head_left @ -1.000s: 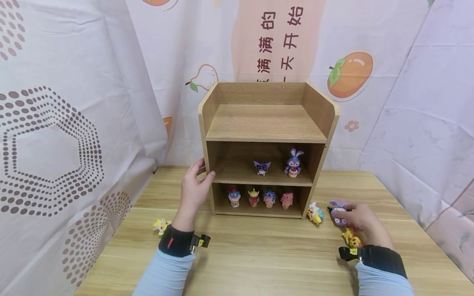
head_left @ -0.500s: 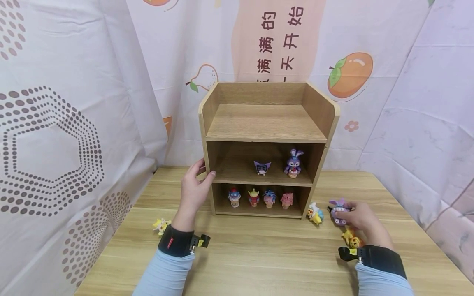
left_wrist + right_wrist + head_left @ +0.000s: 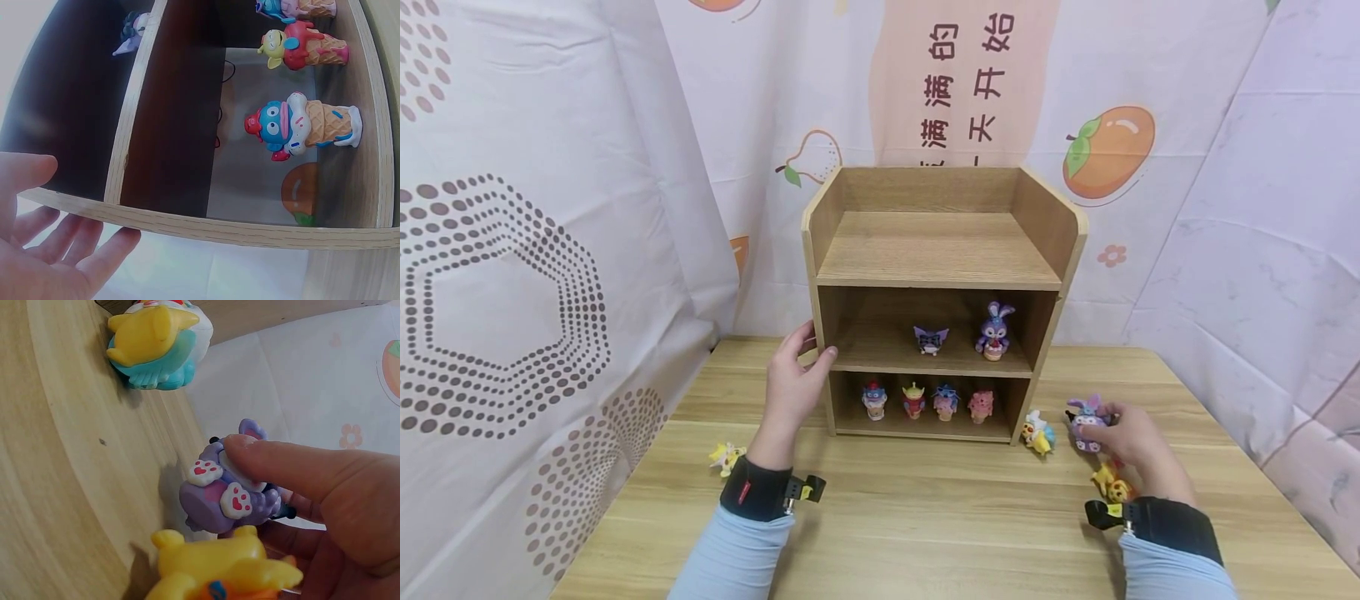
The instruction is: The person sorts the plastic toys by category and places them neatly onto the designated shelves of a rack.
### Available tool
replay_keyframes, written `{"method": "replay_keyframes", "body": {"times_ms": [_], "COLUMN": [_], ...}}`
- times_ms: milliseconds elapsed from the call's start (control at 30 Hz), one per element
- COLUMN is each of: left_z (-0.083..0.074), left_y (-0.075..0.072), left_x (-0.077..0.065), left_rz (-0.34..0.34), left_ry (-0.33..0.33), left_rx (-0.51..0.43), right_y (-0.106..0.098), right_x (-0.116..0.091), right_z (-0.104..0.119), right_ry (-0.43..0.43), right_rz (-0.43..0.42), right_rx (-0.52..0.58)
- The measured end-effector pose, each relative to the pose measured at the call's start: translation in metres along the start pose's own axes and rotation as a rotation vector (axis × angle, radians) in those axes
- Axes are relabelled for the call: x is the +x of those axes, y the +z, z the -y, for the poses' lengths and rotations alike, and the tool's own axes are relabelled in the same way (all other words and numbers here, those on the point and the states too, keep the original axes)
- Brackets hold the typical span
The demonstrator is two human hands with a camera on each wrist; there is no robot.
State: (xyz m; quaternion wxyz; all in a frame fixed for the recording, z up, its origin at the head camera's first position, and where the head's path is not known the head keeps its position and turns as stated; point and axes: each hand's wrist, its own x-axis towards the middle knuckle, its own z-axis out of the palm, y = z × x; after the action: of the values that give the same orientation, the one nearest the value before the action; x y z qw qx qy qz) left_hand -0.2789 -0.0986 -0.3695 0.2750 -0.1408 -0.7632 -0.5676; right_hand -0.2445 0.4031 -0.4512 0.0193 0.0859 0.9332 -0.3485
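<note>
My right hand [image 3: 1138, 442] pinches a purple rabbit figurine [image 3: 209, 503], thumb across its front, its white paws with red marks facing the camera. In the right wrist view a yellow figurine [image 3: 212, 562] lies just below it, partly cut off by the frame. On the left, my left hand [image 3: 797, 383] holds the side panel of a wooden shelf [image 3: 925, 283], thumb at the front edge and fingers along the outside. Nearest to that hand inside the bottom compartment is a blue-headed ice-cream-cone figurine [image 3: 294, 125]. A purple-eared figurine [image 3: 930, 340] and a larger purple rabbit [image 3: 994, 333] stand on the middle shelf.
Also in the bottom compartment are a green-headed figurine [image 3: 913, 402], a blue-and-pink one [image 3: 945, 404] and a pink one [image 3: 981, 406]. A white, yellow and teal figurine [image 3: 1037, 433] lies beside the shelf's right foot. A yellow-white figurine [image 3: 727, 458] lies at the table's left.
The purple rabbit figurine in my right hand has risen slightly and tipped more upright. My left hand stays at the shelf's side.
</note>
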Motion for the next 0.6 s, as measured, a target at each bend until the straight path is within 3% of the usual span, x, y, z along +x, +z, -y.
{"method": "replay_keyframes", "body": {"times_ms": [400,600], "left_z": [0.0,0.0], "left_y": [-0.001,-0.002], "left_x": [0.0,-0.001], "left_rz": [0.004,0.011], "left_ry": [-0.01,-0.009], "left_rx": [0.004,0.013], "right_y": [-0.003,-0.007], "right_x": [0.0,-0.002], "right_z": [0.004,0.011], "right_ry": [-0.066,-0.059], "right_rz": [-0.04,-0.042], "right_rx": [-0.037,-0.023]}}
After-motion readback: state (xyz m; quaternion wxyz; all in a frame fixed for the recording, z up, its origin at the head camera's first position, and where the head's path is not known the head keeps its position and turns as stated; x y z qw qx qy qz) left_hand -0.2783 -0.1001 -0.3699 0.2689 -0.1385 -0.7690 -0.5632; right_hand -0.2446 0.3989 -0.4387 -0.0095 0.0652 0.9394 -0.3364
